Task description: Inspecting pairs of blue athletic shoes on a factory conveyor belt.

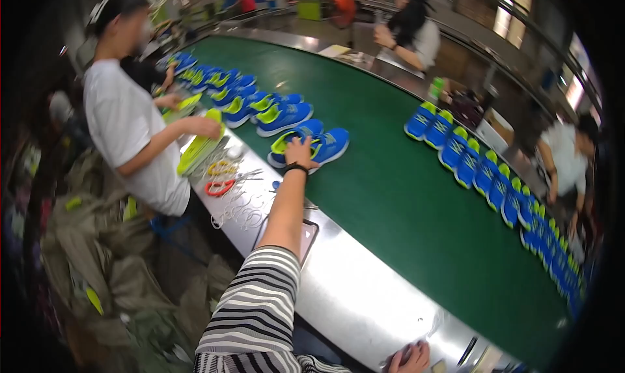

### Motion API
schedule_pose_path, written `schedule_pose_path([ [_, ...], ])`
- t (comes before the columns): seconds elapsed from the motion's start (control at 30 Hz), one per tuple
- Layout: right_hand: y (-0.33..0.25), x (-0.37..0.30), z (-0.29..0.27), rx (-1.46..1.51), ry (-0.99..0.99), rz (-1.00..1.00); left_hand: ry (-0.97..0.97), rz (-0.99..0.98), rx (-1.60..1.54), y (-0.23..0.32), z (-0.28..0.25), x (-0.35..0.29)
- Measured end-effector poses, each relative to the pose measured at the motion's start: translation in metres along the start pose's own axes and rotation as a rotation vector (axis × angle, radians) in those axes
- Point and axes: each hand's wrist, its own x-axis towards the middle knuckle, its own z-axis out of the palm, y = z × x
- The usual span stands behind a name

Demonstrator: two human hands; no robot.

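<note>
My left hand (299, 153) reaches far over the table, its fingers gripping the collars of a pair of blue sneakers (333, 145) with lime linings and white soles. The pair sits at the near edge of the green conveyor belt (390, 197). Low in the view, my right hand (411, 359) rests by the metal table edge with curled fingers; something dark shows under them, too unclear to name. Below my left forearm lies a phone (308, 240), partly covered by the arm.
More blue sneakers (284, 118) line the belt's near side, and another row (469, 158) runs along its far side. Scissors with red handles (220, 188) and loose white cords (239, 210) lie on the metal ledge (351, 269). A co-worker (133, 119) at left handles lime pieces (200, 148).
</note>
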Motion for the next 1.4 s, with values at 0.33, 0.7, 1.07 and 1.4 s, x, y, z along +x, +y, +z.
schedule_pose_path([
  [0.33, 0.003, 0.005, 0.001, 0.227, 0.182, -0.024, 0.164, 0.580, -0.184, 0.094, -0.096, -0.130],
  [0.7, 0.007, 0.012, -0.027, 0.934, 0.142, 0.148, -0.713, 0.477, -0.927, 0.111, -0.125, -0.446],
  [1.07, 0.020, -0.001, -0.036, 0.945, -0.191, 0.436, -0.746, 0.582, -0.509, 0.105, -0.082, -0.423],
  [1.4, 0.001, -0.013, -0.022, 1.860, -0.311, 0.448, -1.231, 0.113, -1.523, 0.084, -0.039, -0.453],
])
